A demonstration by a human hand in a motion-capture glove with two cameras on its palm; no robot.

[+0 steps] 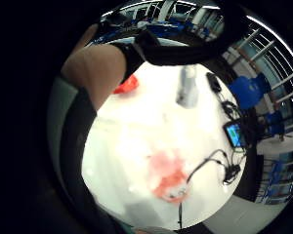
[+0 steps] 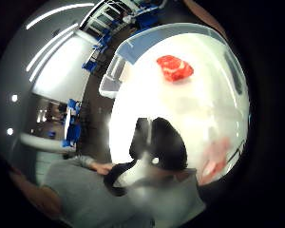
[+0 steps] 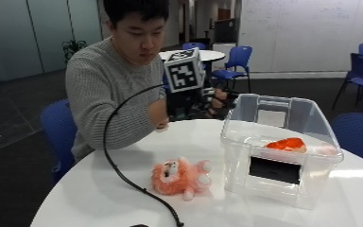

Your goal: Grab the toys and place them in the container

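The clear container (image 3: 276, 161) stands on the white table (image 3: 99, 189) with an orange-red toy (image 3: 286, 144) already inside; a pink plush toy (image 3: 180, 177) remains just beside it. Whether the raised right hand (image 3: 185, 101) grips anything, I cannot tell

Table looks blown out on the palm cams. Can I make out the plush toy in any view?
Outside view: even light, plush toy plain on the table, some glare beside the container. Little finger side palm view: table glares white, the plush is a pale pink smear. Thumb side palm view: same glare, plush faint, red toy shows plainly.
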